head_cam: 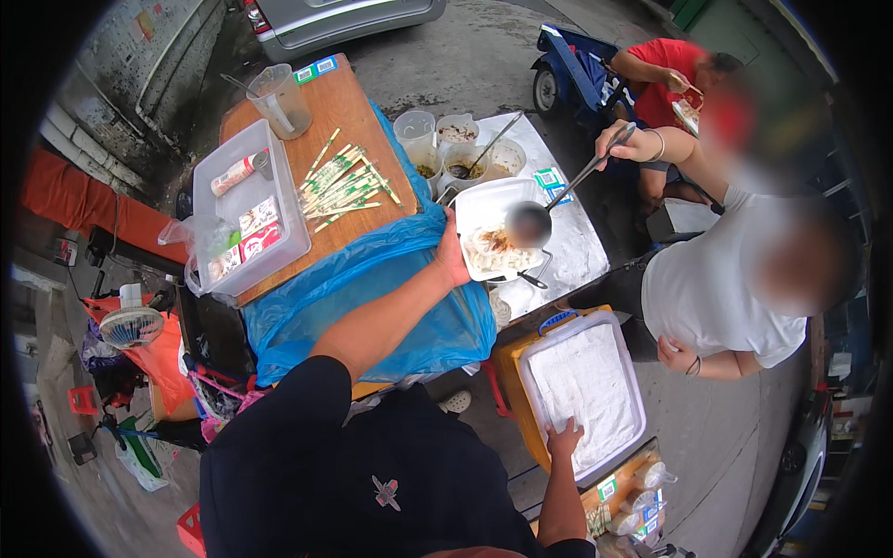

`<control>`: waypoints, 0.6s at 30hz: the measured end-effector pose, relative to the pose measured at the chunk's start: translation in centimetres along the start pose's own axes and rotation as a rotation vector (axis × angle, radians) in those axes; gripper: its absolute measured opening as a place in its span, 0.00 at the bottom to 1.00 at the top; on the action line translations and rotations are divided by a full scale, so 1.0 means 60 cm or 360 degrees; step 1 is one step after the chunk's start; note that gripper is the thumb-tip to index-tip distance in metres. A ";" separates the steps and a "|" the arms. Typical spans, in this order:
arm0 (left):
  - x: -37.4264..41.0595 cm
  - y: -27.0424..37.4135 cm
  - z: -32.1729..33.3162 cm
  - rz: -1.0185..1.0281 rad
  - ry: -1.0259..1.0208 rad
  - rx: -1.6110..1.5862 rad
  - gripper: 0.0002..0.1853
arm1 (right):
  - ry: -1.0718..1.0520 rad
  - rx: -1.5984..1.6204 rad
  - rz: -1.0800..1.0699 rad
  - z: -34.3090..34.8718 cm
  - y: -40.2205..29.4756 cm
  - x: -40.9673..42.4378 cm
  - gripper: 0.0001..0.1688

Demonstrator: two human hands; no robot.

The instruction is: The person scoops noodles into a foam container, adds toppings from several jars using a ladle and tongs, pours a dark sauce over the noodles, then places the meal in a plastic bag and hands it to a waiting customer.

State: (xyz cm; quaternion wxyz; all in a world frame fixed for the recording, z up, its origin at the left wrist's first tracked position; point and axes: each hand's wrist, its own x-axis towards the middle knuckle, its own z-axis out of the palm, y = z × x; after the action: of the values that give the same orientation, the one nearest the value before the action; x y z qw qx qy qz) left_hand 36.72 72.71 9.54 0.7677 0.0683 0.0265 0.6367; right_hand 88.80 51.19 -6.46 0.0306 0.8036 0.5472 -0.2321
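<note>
My left hand [455, 252] holds the near left side of an open white foam takeaway box [499, 199]. Pale rice rolls or noodles [492, 259] with reddish sauce lie in the box. A person in a white shirt holds a long-handled ladle [589, 169] whose blurred bowl is over the box. My right hand [566, 438] rests at the near left edge of a pale plastic tub [638, 411], touching a white cloth or powdery layer [579, 383]; which of these it is, I cannot tell. That hand seems to grip nothing, fingers apart.
Plastic jugs of sauces [460, 160] stand on the metal-topped table [582, 244]. Wrapped chopsticks [342, 183] and a plastic bin [296, 223] are on the wooden table [324, 97], beside a blue plastic bag [377, 279]. Another person in red [663, 84] sits at the back right, eating.
</note>
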 end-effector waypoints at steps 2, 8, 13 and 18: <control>-0.005 0.000 0.008 -0.0013 -0.0055 -0.0016 0.60 | -0.0006 0.0004 -0.0030 0.009 0.011 0.010 0.57; -0.013 0.007 0.007 -0.0050 -0.0074 -0.0108 0.63 | 0.0011 -0.0136 -0.0122 0.007 0.017 0.015 0.59; -0.017 0.008 0.004 -0.0081 0.0018 -0.0188 0.62 | 0.0004 -0.0120 -0.0119 0.015 0.026 0.019 0.58; 0.001 0.004 -0.013 0.0025 0.0124 -0.0017 0.56 | -0.0001 -0.0004 -0.0101 0.025 0.034 0.024 0.59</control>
State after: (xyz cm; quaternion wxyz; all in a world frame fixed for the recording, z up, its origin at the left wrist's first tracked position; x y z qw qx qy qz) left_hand 36.37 72.84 8.81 0.7613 0.0397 0.0525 0.6450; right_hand 90.56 51.18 -8.80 0.0243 0.7857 0.5727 -0.2327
